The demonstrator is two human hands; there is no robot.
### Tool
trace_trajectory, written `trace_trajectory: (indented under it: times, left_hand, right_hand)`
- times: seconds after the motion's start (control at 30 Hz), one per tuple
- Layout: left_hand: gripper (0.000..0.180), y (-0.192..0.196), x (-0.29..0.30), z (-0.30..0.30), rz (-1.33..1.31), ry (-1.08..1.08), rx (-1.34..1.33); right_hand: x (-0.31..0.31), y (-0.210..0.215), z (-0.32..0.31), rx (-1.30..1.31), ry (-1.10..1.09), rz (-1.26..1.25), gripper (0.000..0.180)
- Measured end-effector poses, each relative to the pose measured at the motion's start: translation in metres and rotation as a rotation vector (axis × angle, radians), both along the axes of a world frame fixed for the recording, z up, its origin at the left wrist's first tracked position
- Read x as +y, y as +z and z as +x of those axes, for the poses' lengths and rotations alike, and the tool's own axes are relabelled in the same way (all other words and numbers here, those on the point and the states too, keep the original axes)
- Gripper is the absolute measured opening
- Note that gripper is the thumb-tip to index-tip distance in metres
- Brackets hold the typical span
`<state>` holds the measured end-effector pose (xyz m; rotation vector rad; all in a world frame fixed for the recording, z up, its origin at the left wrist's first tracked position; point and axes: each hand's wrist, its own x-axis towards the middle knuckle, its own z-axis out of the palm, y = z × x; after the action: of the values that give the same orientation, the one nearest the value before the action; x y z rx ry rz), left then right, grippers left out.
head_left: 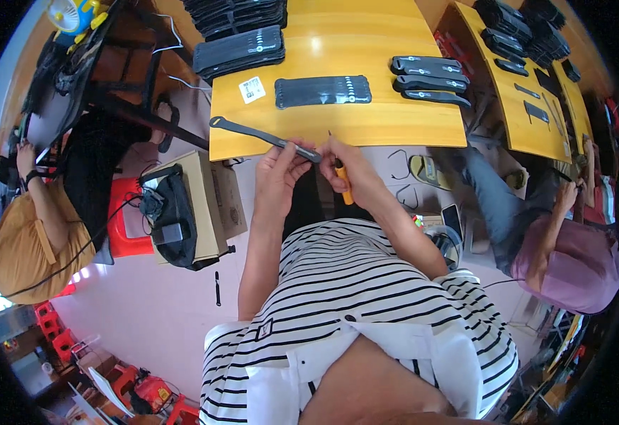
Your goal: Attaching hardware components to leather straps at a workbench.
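A black-and-white striped shirt (pixel 352 283) fills the near view. Beyond it, a long, thin dark grey plastic strip (pixel 263 134) is pinched at its right end by the left hand (pixel 281 173), over the near edge of the yellow wooden table (pixel 366 120). An orange-handled knife (pixel 342 185) is gripped by the right hand (pixel 352 173). The strip looks light and bendy, so it is likely best held close to the worked end.

Counts, located from the hands. One long dark strip (pixel 263 136) held in the left hand (pixel 277 173); one orange-handled tool (pixel 342 185) in the right hand (pixel 345 166). On the yellow desk (pixel 387 127): one flat row of dark pieces (pixel 323 91) just beyond the hands; three dark pieces (pixel 430 79) stacked up beyond the right hand; one white label (pixel 252 89) beyond the left hand. One cardboard box (pixel 210 202) left of the left hand. Other people: two. Far stacks too dense to count.
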<state>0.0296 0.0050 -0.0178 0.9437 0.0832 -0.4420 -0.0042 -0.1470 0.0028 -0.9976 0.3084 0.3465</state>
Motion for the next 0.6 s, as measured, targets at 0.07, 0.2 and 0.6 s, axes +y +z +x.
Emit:
trace_trajectory:
  times: [0.07,0.2,0.6]
  left_hand:
    - [0.023,0.004,0.007,0.006,-0.004,0.056,0.051]
    - [0.025,0.015,0.012,0.006,0.037,0.081,0.010]
    - [0.023,0.017,-0.002,0.005,0.144,0.160,-0.061]
  right_hand:
    - [-0.004,0.000,-0.002,-0.133,-0.002,-0.118,0.026]
    - [-0.001,0.010,-0.012,-0.345,0.026,-0.428,0.028]
    - [0.008,0.019,-0.015,-0.552,0.124,-1.092,0.043]
